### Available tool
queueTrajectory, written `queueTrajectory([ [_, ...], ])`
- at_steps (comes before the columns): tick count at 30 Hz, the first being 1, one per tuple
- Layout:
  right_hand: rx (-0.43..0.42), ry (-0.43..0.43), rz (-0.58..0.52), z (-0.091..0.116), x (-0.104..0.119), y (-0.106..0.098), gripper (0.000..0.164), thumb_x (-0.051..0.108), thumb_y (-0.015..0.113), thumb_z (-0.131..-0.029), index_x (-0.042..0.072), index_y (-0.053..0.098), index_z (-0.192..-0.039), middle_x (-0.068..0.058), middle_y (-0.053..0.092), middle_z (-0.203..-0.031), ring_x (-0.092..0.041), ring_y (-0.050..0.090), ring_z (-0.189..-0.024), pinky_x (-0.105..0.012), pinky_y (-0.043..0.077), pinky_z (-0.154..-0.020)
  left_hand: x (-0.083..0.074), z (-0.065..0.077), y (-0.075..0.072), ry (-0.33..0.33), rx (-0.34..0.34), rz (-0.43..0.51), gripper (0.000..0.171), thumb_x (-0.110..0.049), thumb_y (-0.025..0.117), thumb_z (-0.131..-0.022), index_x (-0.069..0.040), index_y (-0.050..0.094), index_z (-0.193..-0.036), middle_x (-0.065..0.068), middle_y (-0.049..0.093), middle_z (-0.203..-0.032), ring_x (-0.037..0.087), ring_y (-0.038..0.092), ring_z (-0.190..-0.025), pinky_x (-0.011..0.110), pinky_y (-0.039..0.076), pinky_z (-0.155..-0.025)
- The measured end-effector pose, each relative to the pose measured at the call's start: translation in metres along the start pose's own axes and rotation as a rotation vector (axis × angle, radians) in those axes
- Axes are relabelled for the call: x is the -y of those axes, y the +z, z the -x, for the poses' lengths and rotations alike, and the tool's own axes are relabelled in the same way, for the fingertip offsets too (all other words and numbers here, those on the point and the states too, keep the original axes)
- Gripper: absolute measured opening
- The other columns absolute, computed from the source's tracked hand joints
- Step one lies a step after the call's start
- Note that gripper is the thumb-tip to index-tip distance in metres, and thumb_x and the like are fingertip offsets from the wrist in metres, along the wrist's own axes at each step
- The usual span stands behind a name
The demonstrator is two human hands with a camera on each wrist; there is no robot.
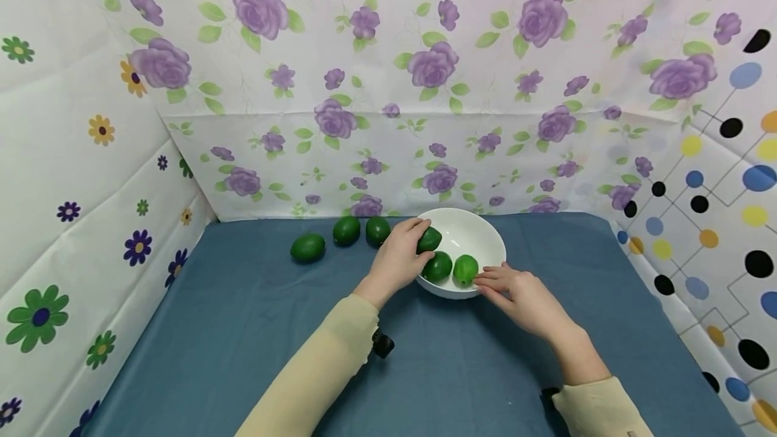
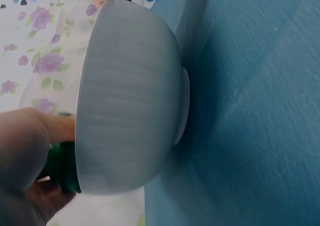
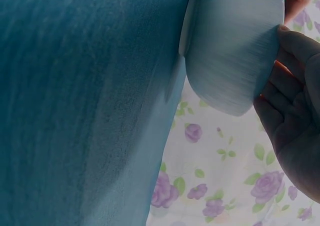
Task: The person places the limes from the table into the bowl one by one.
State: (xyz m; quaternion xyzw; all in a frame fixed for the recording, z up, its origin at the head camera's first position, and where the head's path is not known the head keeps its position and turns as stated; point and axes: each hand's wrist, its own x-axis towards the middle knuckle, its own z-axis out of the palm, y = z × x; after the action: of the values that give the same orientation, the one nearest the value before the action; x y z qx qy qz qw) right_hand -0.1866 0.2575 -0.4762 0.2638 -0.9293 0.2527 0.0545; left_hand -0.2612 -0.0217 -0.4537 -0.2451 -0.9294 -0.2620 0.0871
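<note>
A white bowl (image 1: 461, 228) stands on the cloth with a dark green lime (image 1: 438, 266) and a brighter green lime (image 1: 466, 270) inside. Over its left rim my left hand (image 1: 397, 258) grips another dark green lime (image 1: 429, 239). The left wrist view shows this lime (image 2: 64, 168) between thumb and fingers, partly hidden by the bowl's wall (image 2: 130, 96). My right hand (image 1: 525, 299) touches the right rim with fairly straight fingers. From the right wrist, its thumb and fingers lie spread along the rim of the bowl (image 3: 235, 51).
Left of the bowl, a row of dark green limes lies near the back edge: one farthest left (image 1: 307, 248), a middle one (image 1: 347, 230), and one beside the left hand (image 1: 378, 230). A blue cloth (image 1: 243, 329) covers the table. Flowered sheeting (image 1: 388, 79) rises behind it.
</note>
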Motion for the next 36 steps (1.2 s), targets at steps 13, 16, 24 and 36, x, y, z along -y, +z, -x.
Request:
queueTrajectory([
  [13, -0.011, -0.008, 0.003, 0.0, 0.0, 0.001, 0.03, 0.021, 0.072, -0.105, 0.012, 0.079, -0.133, -0.006, 0.074, -0.135, -0.033, 0.061, -0.137, -0.059, 0.038, -0.12, -0.027, -0.006, 0.016, -0.074, 0.072, -0.298, 0.059, -0.031, 0.073, -0.105, -0.014, 0.055, -0.159, 0.015, 0.059, -0.142, 0.03, 0.06, -0.126, 0.043, 0.056, -0.1],
  [16, -0.018, -0.007, -0.001, 0.0, 0.0, 0.0, 0.029, 0.02, 0.073, -0.105, 0.012, 0.079, -0.132, -0.007, 0.074, -0.134, -0.034, 0.062, -0.137, -0.06, 0.038, -0.119, -0.031, -0.009, 0.017, -0.093, 0.094, -0.333, 0.058, -0.031, 0.072, -0.106, -0.015, 0.055, -0.159, 0.016, 0.059, -0.145, 0.03, 0.06, -0.128, 0.042, 0.056, -0.101],
  [24, -0.031, -0.034, -0.018, -0.001, 0.0, 0.0, 0.028, 0.022, 0.072, -0.106, 0.011, 0.079, -0.131, -0.007, 0.074, -0.133, -0.032, 0.063, -0.136, -0.058, 0.036, -0.122, -0.036, -0.015, 0.021, -0.128, 0.225, -0.443, 0.056, -0.026, 0.067, -0.107, -0.015, 0.052, -0.16, 0.017, 0.057, -0.147, 0.033, 0.055, -0.135, 0.041, 0.053, -0.108],
  [36, -0.037, -0.046, -0.011, 0.0, -0.001, 0.0, 0.028, 0.02, 0.073, -0.105, 0.01, 0.08, -0.13, -0.004, 0.075, -0.131, -0.028, 0.066, -0.132, -0.057, 0.036, -0.122, -0.036, -0.02, 0.023, -0.13, 0.332, -0.447, 0.051, -0.025, 0.059, -0.111, -0.017, 0.051, -0.161, 0.013, 0.05, -0.159, 0.031, 0.048, -0.145, 0.043, 0.044, -0.118],
])
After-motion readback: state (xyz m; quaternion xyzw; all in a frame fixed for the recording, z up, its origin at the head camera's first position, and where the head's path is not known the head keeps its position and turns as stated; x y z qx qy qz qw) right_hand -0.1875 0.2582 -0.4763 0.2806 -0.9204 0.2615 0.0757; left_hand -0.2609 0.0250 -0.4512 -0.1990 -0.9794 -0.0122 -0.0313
